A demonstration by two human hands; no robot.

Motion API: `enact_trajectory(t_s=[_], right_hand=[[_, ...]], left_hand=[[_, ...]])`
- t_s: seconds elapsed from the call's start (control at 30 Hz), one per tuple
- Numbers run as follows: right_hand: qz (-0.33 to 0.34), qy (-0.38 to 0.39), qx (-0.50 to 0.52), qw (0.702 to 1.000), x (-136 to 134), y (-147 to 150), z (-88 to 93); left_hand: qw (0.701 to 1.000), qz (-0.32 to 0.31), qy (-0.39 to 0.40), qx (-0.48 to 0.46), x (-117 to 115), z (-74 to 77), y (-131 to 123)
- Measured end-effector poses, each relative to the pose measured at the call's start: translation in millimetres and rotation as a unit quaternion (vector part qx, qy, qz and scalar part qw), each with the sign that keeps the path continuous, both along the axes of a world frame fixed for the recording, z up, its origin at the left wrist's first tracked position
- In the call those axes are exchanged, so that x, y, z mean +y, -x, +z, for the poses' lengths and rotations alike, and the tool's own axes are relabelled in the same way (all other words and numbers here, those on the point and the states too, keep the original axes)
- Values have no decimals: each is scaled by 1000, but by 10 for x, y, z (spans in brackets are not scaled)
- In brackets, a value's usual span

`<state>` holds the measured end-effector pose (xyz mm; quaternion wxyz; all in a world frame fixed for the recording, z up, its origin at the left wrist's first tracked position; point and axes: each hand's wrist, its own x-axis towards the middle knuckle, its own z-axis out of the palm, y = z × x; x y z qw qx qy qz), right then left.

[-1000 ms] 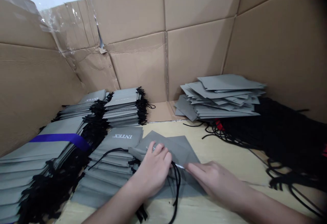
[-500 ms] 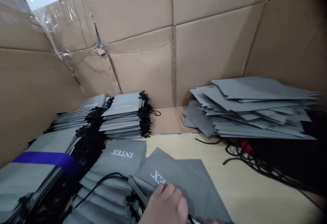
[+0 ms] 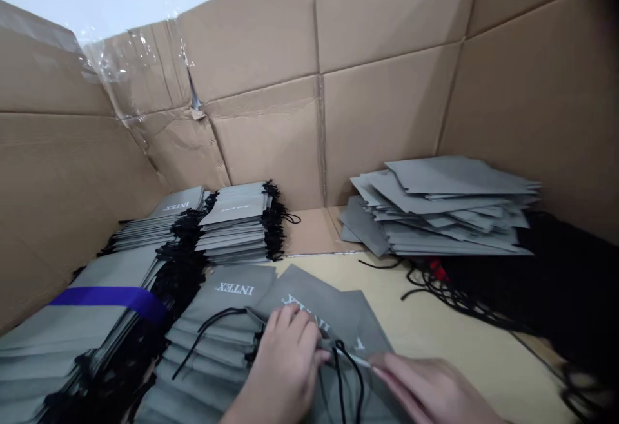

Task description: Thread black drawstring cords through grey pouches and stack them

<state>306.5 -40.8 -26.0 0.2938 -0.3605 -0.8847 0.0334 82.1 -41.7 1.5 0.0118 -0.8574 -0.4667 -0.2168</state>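
**Threading looks mid-pass, both sides pinched**

Head view only on my end. Left hand point(image 3: 289, 353) has its fingers curled over the grey INTEX pouch point(image 3: 307, 285), closed on the edge. Right hand point(image 3: 430, 382) is pinched tight on a slim pale tool point(image 3: 356, 359); I can't tell if it's a needle or a hook. Its far end sits right by the near edge of the pouch, where the black cord loop point(image 3: 360, 385) hangs down.

Step, my read: the cord is being worked through the pouch's edge channel. Next move calls for a firm left pinch and a steady right pull along that edge, no yank. I can't see whether the tool is hooked to the cord.

Pouch: front and centre, low in my view, tilted, lying partly over another grey pouch point(image 3: 372, 321) on the right and beside the front INTEX pile point(image 3: 232, 282) on the left. Matte grey, thin and pliable by the look of it, white print partly under the left fingers, edge bunched at the grip. A black cord tail point(image 3: 203, 330) runs from its left corner across the front pile.

Around it: loose grey pouch stack point(image 3: 449, 218) at back right, black cord bundle point(image 3: 507, 301) with a red tie point(image 3: 438, 269) just beside it, purple-banded stack point(image 3: 106, 298) far left.
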Motion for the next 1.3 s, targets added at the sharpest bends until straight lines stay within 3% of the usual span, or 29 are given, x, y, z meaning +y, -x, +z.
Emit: enact_trajectory(t_s=[0.1,0.33,0.6,0.77,1.1,1.23,1.3], right_hand=[[3,46,-15,999,-31,25,71],[-35,71,-2,997,-83,50,80],[-18,94,-59,994,-98,57,170],[-22,90,-82,992,-128,77,173],[-45,149,-32,987,-142,156,114],[-44,129,-52,989,-154,220,98],[-47,101,-72,991,-146,210,119]], left_hand=[[999,-9,-30,23,-6,39,36],[998,-38,-39,41,-74,90,36],[998,-44,34,8,-61,109,-4],[998,-50,35,3,-86,115,-34],[995,-38,8,92,-75,65,-228],[989,-82,-9,127,-90,33,-314],[989,-70,-17,133,-81,29,-307]])
